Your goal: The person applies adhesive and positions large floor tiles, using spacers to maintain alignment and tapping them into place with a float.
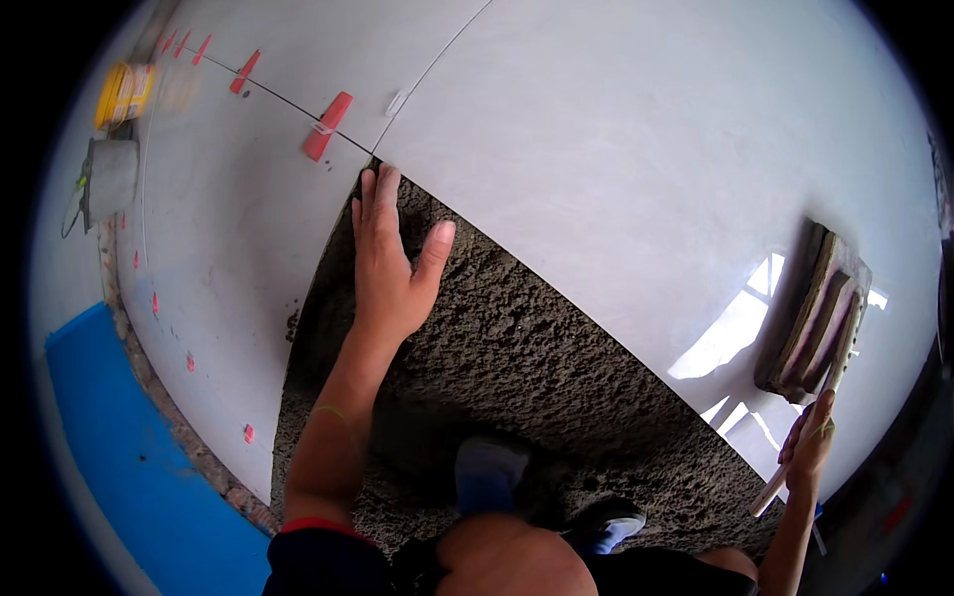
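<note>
My left hand [393, 258] lies open, fingers stretched, on the dark, coarse mortar bed [517, 358] just inside the corner where white tiles [616, 139] meet; its fingertips are at the corner. My right hand [810, 447] grips a pale, narrow stick [765, 497] at the right edge of the mortar. Just beyond that hand a mortar-stained, layered block-like tool [805, 308] rests on the glossy tile; whether the stick is joined to it I cannot tell. Red wedges [328, 124] with white clips sit along the joint at the upper left.
A yellow bucket [124, 94] and a grey bucket [111, 179] stand at the far left, above a blue sheet [119, 397] along a rough border. My feet [487, 477] are on the mortar. Darker floor with a small red object [896, 515] lies at the lower right.
</note>
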Motion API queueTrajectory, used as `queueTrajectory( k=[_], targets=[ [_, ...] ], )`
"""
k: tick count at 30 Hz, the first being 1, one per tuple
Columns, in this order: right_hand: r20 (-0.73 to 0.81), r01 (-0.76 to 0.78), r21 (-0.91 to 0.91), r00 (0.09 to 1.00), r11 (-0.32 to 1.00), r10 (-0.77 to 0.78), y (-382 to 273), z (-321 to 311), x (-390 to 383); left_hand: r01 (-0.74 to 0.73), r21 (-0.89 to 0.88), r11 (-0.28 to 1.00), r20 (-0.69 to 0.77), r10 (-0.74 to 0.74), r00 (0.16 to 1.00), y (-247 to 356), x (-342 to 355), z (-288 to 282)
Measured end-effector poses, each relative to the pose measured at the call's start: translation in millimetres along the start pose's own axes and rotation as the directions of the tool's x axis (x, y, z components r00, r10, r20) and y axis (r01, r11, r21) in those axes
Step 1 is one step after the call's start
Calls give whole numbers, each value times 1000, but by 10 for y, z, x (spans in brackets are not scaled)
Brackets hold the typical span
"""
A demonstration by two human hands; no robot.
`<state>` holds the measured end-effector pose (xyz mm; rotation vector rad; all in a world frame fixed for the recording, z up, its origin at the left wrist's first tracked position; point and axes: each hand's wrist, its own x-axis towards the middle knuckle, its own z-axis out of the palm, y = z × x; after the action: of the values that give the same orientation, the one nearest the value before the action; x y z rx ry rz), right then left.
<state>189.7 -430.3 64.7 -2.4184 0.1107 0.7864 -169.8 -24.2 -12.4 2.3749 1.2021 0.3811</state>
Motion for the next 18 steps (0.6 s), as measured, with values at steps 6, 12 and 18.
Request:
queueTrajectory(
  k=[6,12,18],
  targets=[
    [57,64,-61,997,996,-60,32,-58,91,-30,12,999,41,29,999,26,4,-36],
    [57,169,-171,985,971,-161,-58,-130,203,-54,303,952,104,23,994,123,-73,18],
    [81,153,-162,987,975,-142,-86,-155,224,-108,167,980,4,109,994,193,-237,75]
  ],
)
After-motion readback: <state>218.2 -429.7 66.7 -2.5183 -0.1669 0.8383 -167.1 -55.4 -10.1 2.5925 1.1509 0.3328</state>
